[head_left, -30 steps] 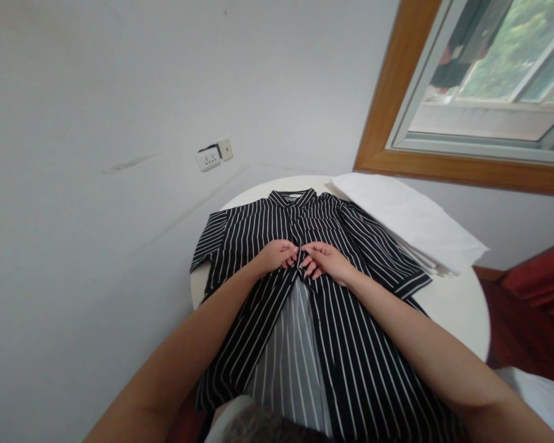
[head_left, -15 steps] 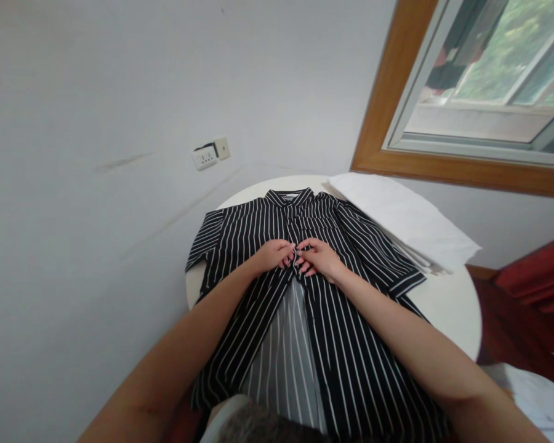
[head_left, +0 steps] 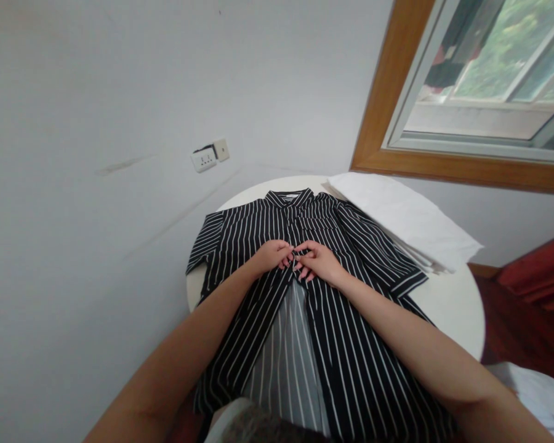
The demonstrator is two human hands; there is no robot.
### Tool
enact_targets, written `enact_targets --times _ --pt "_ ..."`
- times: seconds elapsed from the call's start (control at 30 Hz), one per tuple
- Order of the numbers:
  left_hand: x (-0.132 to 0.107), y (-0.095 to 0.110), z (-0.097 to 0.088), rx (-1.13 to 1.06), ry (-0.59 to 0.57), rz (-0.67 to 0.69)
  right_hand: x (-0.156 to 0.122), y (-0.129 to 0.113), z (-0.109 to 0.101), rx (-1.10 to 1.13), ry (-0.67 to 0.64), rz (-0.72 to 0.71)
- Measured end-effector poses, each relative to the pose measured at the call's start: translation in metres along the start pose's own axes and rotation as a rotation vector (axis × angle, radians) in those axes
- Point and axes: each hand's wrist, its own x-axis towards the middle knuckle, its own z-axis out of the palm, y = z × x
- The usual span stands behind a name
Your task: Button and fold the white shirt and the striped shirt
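A black shirt with white stripes [head_left: 253, 227] lies face up, its collar toward the wall. Above mid-front its two sides meet; lower down they spread apart and the greyish inner back shows. My left hand [head_left: 276, 255] pinches the front edge at the middle of the shirt. Close against it, my right hand [head_left: 318, 261] is also closed on the front edge, thumb and forefinger together. The fingertips of both hands nearly touch. Any button between them is too small to make out.
Beneath the shirt is a round white table [head_left: 461, 314]. White folded sheets [head_left: 401, 212] lie at its back right. A wall with a socket [head_left: 204, 159] stands behind, and a wood-framed window [head_left: 373, 123] is at right. Something white [head_left: 535, 394] sits low at right.
My right hand's fingers have shifted slightly left and its fingertips have drawn closer to the left hand's. The shirt lies as before.
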Motion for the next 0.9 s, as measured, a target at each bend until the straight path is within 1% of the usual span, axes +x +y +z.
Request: enact_targets --times 0.13,0.27,0.4,0.53,0.7,0.9 --pt "-0.001 0.003 0.000 -0.021 0.004 -0.021 0.000 0.000 0.001 -0.014 -0.001 -0.016" --pt "-0.001 0.005 0.000 -0.046 0.011 -0.062 0.001 0.003 0.002 -0.013 0.024 -0.039" --pt "-0.001 0.004 -0.001 -0.066 0.010 -0.062 0.004 0.006 0.002 0.010 0.050 -0.047" --pt "0.000 0.001 -0.001 -0.072 0.008 -0.050 0.004 0.002 0.003 0.043 0.070 0.022" --pt "0.000 0.001 -0.001 -0.069 0.022 -0.054 0.005 -0.007 0.002 0.073 0.064 0.133" --pt "0.001 -0.001 0.000 -0.061 0.014 -0.047 0.006 -0.010 0.001 0.064 0.054 0.171"
